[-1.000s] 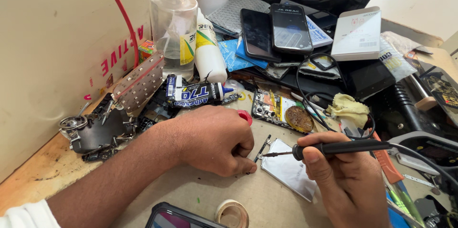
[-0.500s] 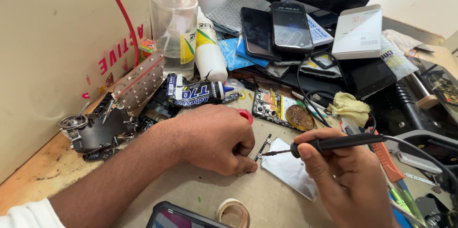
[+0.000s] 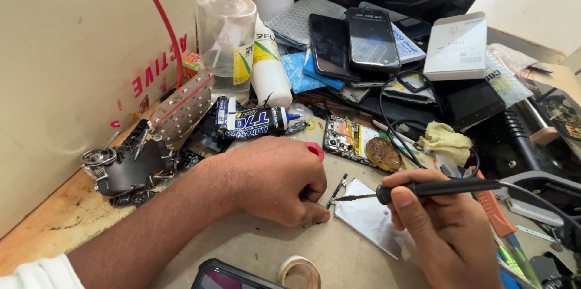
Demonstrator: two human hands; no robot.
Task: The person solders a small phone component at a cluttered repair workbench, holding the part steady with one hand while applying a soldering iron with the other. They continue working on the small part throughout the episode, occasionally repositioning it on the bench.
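Flex strip (image 3: 336, 190): thin, dark, narrow part — lies on the bench just left of the silver plate (image 3: 370, 223), at the left fingertips.
Left hand (image 3: 275, 180): curled nearly closed, knuckles up, fingertips pinning the strip's lower end; exactly how it pinches is hidden under the hand.
Right hand (image 3: 448, 234): wrapped firmly round the soldering iron (image 3: 423, 190) in a pen grip; fine metal tip points left, at or just off the strip.
Doing it well: keep the strip pressed flat, brace the right wrist on the bench, bring only the very tip in, and keep the left fingertips off the hot end.
Silver plate: flat, matte, rectangular, smooth.
Circuit board (image 3: 354, 141): beyond the plate, bare and colourful, with a round brown pad.
Glue tube (image 3: 254, 121): further back and left of the plate — black, glossy, soft-sided.
Bench (image 3: 254, 246): tan, scuffed, cluttered.
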